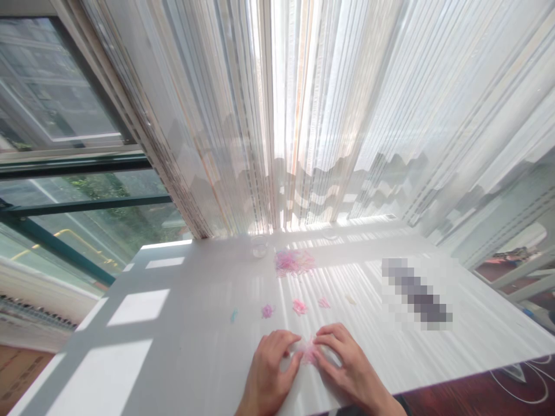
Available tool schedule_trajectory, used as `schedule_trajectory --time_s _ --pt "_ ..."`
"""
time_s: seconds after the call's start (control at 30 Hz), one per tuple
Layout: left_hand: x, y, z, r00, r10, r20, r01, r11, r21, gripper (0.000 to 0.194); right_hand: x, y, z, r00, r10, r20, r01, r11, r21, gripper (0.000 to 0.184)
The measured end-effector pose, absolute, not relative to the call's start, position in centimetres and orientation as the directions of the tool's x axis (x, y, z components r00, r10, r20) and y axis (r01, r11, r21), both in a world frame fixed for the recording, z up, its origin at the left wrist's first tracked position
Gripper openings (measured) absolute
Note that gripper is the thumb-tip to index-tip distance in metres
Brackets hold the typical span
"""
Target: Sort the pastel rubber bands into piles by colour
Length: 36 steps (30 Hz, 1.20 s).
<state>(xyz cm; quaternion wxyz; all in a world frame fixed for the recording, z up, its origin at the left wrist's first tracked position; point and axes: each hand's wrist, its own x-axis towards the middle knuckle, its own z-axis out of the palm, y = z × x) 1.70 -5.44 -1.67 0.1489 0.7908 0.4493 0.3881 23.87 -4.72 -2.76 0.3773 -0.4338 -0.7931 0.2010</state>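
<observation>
Near the front edge (455,378) of a white tabletop (195,346) stretching widely leftward, I remotely watch the left hand (275,364) and right hand (349,364) flank a pink pile (309,351), fingers (289,335) narrowly parted, grip impossible to tell.

on the bench (191,358), piles (299,306) lay behind the hands (274,365), a heap (295,263) behind those, apparently right of a dish (260,248).

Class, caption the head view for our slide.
Left hand and right hand flank pink pieces on a white table, coloured piles beyond.
</observation>
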Motion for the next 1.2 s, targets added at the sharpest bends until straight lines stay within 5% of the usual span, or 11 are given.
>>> schedule_trajectory --time_s 0.53,1.2 --pt "1.3 -5.0 -2.2 0.337 0.808 0.483 0.588 -0.581 0.563 0.021 23.0 -4.4 -1.1 -0.365 0.809 0.461 0.583 0.585 -0.564 0.012" --pt "2.5 -4.6 -1.5 0.084 0.889 0.450 0.591 -0.408 0.696 0.011 25.1 -4.1 -3.8 -0.333 0.846 0.417 0.412 0.528 -0.743 0.015"
